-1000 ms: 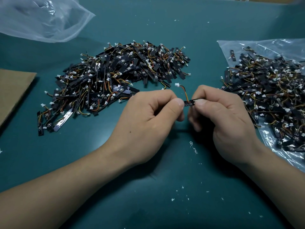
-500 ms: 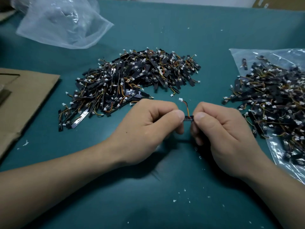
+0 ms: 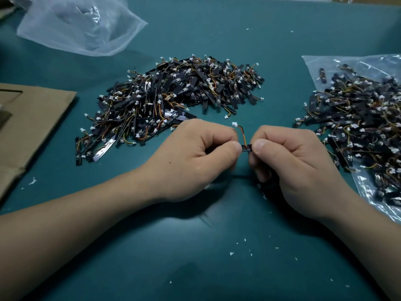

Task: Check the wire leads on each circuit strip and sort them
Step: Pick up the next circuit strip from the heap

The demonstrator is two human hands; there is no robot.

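Two hands, left (image 3: 195, 157) and right (image 3: 290, 161), pinch one strip (image 3: 246, 148) between thumbs (leads (image 3: 242, 133) arching up), probably for inspection.

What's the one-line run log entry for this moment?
step: lead check | left hand: pinches circuit strip | right hand: pinches strip | wire lead: curves up between hands

We see a big blue-green table top (image 3: 217, 29). A flat brown cardboard (image 3: 32, 118) lies on its left side. A clear plastic bag (image 3: 80, 25) sits far left. Tiny white bits (image 3: 231, 253) dot the near part.
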